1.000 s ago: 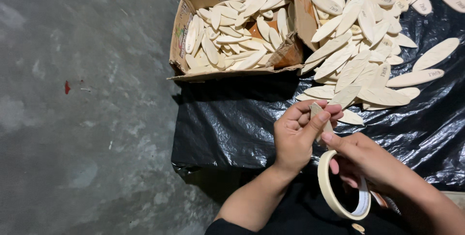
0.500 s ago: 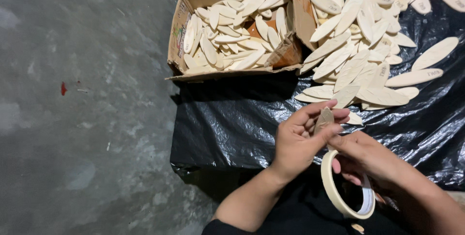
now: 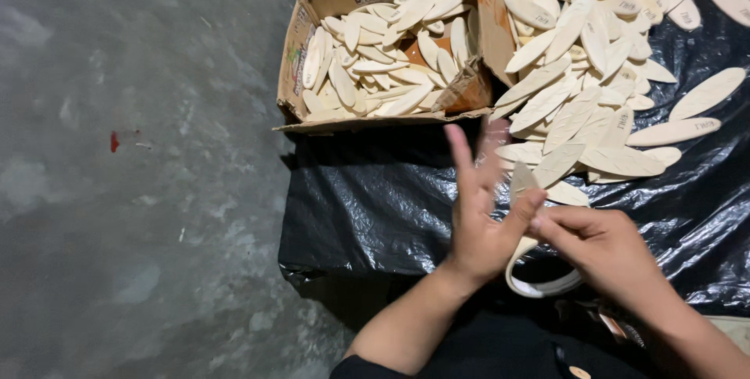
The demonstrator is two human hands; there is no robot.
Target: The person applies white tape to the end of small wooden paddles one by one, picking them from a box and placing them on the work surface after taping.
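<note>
Your left hand (image 3: pixel 483 219) has its fingers fanned open and pointing to twelve o'clock, yet the thumb pins a small stack of wooden ovals (image 3: pixel 522 181) against the palm — so it grips the stack loosely, fingers out of the way. Your right hand (image 3: pixel 605 250) is closed, fingertips pinched right at the stack's lower end where the strip comes off the masking tape roll (image 3: pixel 539 277); the roll hangs under that hand at about six o'clock of the stack, tilted, apparently looped on the fingers so it stays within reach. At one o'clock, the loose pile of wooden ovals (image 3: pixel 582 74) spreads over the black plastic sheet (image 3: pixel 375 199). At eleven o'clock sits the cardboard box (image 3: pixel 305 27), open-topped and filled with more ovals — both near your hands. The grey concrete floor (image 3: pixel 141 176) lies off at nine o'clock.
</note>
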